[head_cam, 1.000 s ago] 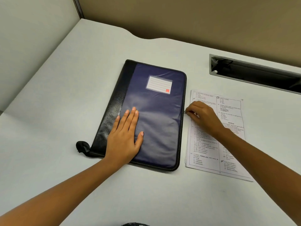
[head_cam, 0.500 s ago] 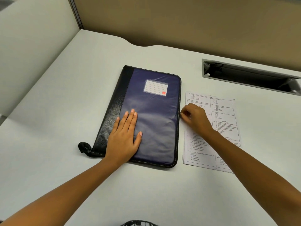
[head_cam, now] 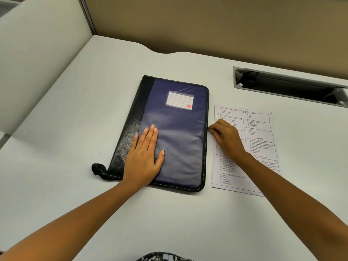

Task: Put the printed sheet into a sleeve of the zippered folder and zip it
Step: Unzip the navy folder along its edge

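The zippered folder [head_cam: 180, 132], dark blue with a black spine strip and a white label pocket, lies closed on the desk. My left hand [head_cam: 145, 159] rests flat on the lower left of its cover, palm down. The printed sheet [head_cam: 259, 129] lies on the desk just right of the folder, on a thin stack of papers. Above that sheet, my right hand [head_cam: 226, 138] has its fingertips pinched together at the middle of the folder's right zipper edge. Any zipper pull between the fingers is too small to see.
A black fabric tab [head_cam: 98, 170] sticks out at the folder's near left corner. A grey cable slot [head_cam: 290, 85] is sunk into the desk at the back right. Partition walls [head_cam: 207, 21] close off the desk's back and left.
My right hand has shifted slightly left until its fingertips meet the folder's right edge. My left hand has stayed flat on the cover. The camera has tilted, so everything sits lower in view.
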Action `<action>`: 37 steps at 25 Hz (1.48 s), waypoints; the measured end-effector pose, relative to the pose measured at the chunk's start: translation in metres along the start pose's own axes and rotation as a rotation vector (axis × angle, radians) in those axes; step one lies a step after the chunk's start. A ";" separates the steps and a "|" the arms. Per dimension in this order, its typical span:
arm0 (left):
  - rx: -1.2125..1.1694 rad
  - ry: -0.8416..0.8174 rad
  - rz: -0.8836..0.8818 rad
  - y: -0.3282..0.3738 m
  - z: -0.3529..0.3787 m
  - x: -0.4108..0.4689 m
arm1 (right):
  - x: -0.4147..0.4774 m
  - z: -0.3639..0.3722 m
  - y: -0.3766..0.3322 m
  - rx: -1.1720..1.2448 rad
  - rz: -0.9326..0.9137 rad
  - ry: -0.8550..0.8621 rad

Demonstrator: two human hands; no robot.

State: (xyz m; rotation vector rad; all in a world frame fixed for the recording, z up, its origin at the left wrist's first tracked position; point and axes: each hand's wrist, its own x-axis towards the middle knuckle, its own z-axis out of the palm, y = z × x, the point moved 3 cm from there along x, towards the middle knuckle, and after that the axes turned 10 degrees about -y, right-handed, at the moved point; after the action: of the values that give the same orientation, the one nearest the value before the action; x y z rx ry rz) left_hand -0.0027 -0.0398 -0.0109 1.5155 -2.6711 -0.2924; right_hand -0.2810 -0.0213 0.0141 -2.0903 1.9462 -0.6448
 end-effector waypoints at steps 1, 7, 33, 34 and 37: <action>-0.002 0.001 -0.002 0.000 0.000 0.000 | -0.003 0.001 -0.001 -0.004 0.002 0.017; 0.011 -0.009 0.015 -0.001 0.001 0.000 | 0.003 0.002 0.004 -0.028 0.010 0.033; -0.042 0.014 0.018 0.001 -0.001 -0.001 | -0.142 0.022 -0.070 0.074 -0.016 -0.081; -0.041 0.010 0.029 0.002 -0.002 -0.001 | -0.144 0.023 -0.072 0.068 0.008 -0.059; -0.132 0.011 0.052 -0.001 -0.009 -0.005 | -0.148 0.025 -0.080 0.055 0.071 0.003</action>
State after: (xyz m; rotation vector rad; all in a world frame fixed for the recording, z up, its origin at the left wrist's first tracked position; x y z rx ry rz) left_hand 0.0016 -0.0373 -0.0015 1.4034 -2.6208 -0.4461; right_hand -0.2031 0.1295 0.0017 -1.9801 1.9706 -0.6791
